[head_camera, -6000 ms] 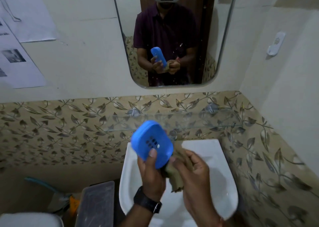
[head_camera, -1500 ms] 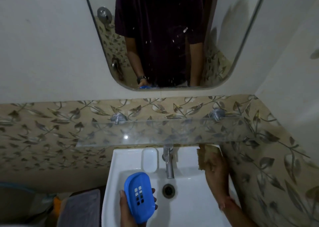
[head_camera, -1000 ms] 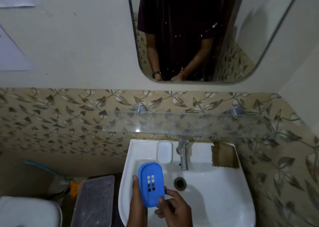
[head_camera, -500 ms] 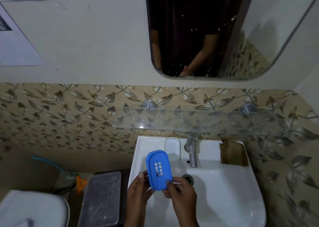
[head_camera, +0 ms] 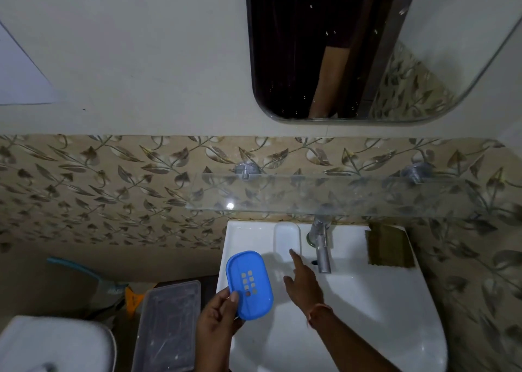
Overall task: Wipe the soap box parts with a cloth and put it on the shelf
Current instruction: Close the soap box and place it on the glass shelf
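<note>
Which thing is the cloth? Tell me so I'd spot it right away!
Find the white sink. On its back rim, at the right corner beside the metal tap, lies the cloth. It is the only brownish flat square there; its neighbours are white or shiny.

blue soap box part (head_camera: 250, 285): rounded, holes in its middle, tilted, gripped at its lower edge by left hand (head_camera: 219, 319) above the sink (head_camera: 367, 315) | white soap box part (head_camera: 286, 240): flat on sink ledge, left of tap (head_camera: 322, 247) | cloth (head_camera: 389, 246): brown, flat, right of tap | shelf (head_camera: 324, 195): clear glass, above the ledge
</note>
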`<state>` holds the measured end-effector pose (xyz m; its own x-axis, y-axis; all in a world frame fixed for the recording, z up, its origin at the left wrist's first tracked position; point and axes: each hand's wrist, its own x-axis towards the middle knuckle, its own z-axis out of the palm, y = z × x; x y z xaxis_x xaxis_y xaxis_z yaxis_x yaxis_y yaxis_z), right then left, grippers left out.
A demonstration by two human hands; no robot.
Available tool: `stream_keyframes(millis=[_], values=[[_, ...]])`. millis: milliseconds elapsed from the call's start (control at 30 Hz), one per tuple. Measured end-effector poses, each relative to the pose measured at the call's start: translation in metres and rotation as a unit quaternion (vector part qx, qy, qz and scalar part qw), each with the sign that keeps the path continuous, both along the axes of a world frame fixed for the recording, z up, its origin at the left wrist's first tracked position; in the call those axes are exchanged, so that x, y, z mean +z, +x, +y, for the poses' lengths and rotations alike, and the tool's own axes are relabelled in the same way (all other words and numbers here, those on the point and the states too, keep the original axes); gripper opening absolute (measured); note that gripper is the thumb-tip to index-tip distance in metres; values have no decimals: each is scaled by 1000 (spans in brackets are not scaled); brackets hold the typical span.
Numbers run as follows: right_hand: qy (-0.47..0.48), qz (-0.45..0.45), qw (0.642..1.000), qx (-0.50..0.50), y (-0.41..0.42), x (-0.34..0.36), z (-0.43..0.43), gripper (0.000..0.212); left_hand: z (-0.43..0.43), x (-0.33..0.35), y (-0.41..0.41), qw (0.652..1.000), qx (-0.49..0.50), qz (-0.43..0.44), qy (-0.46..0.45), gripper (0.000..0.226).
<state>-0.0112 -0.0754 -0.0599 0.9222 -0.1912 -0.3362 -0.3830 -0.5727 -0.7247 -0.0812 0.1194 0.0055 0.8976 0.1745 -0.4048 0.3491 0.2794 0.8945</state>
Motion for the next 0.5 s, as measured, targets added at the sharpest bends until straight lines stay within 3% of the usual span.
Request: stream_keyframes(millis=[100, 233, 367, 500], values=[[-27, -14, 1000, 9, 13, -7, -7, 53, 1, 0, -2, 1000, 10, 7, -1, 17], [-81, -87, 992, 35, 4, 2, -8, 3, 1, 5, -5, 1000, 18, -4, 1, 25], [-124, -172, 974, 80, -42, 12, -9, 12, 0, 11, -6, 1000, 18, -5, -6, 21], [-26, -226, 969, 97, -99, 33, -19, 15, -6, 12, -11, 1000, 9, -5, -7, 16]])
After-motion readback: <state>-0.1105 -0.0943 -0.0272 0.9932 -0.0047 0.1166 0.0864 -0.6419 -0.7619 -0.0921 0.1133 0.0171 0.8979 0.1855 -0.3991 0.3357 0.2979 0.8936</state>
